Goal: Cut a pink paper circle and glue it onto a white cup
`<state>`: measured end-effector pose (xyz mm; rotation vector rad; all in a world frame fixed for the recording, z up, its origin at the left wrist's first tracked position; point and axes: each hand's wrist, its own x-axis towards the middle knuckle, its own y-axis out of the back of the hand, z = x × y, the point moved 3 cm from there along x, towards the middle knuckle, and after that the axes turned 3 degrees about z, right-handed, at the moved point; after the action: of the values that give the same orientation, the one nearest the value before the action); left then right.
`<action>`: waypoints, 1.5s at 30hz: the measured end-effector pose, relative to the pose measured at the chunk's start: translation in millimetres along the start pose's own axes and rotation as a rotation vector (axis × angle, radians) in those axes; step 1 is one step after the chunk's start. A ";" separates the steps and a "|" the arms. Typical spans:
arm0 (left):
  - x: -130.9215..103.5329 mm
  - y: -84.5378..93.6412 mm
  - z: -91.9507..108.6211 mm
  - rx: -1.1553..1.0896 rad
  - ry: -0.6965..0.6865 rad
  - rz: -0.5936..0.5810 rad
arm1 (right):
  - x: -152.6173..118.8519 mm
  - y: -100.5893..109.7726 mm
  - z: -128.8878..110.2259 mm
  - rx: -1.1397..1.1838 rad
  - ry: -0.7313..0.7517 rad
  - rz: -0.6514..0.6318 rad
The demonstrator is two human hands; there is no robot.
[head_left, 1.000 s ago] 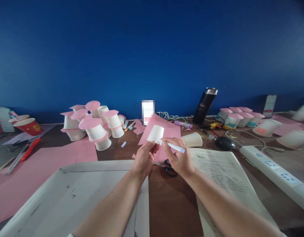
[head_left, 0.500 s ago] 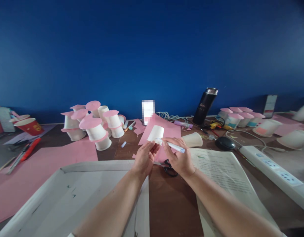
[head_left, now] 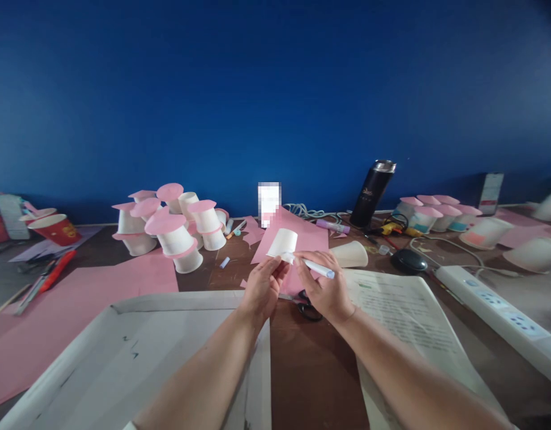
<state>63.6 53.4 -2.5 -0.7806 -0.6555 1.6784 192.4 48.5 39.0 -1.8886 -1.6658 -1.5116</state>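
Note:
My left hand (head_left: 265, 283) pinches the near rim of a white paper cup (head_left: 283, 242), which is tilted with its base away from me. My right hand (head_left: 328, 286) is wrapped round a white marker (head_left: 317, 268), its tip end close to the cup's rim. Whether the tip touches the cup is too small to make out. Under the cup lies a pink paper sheet (head_left: 315, 234). Another white paper cup (head_left: 353, 254) lies on its side just beyond my right hand. Black-handled scissors (head_left: 310, 307) lie partly hidden beneath my hands.
Stacked paper cups with pink discs (head_left: 173, 237) stand to the left. A marker cap (head_left: 224, 262) lies near them. At right are a black thermos (head_left: 372, 194), a mouse (head_left: 408, 260) and a power strip (head_left: 494, 304). A white board (head_left: 168, 352) and a printed sheet (head_left: 405, 316) lie in front.

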 end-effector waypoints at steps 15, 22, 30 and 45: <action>1.4 1.4 -0.4 -0.008 0.003 0.004 | -0.3 -0.5 0.9 0.001 0.012 0.012; 1.3 1.1 -0.3 -0.001 0.010 0.001 | -0.8 0.1 0.5 0.004 0.018 0.020; 2.0 2.7 -2.0 0.010 0.010 -0.005 | -0.9 0.5 -1.2 0.007 0.018 0.022; 0.9 2.0 -3.2 0.002 0.038 -0.015 | 0.5 0.3 -1.6 0.004 0.021 0.037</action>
<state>64.7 53.9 -6.2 -0.8021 -0.6321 1.6467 191.7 47.6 40.2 -1.8838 -1.6151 -1.5080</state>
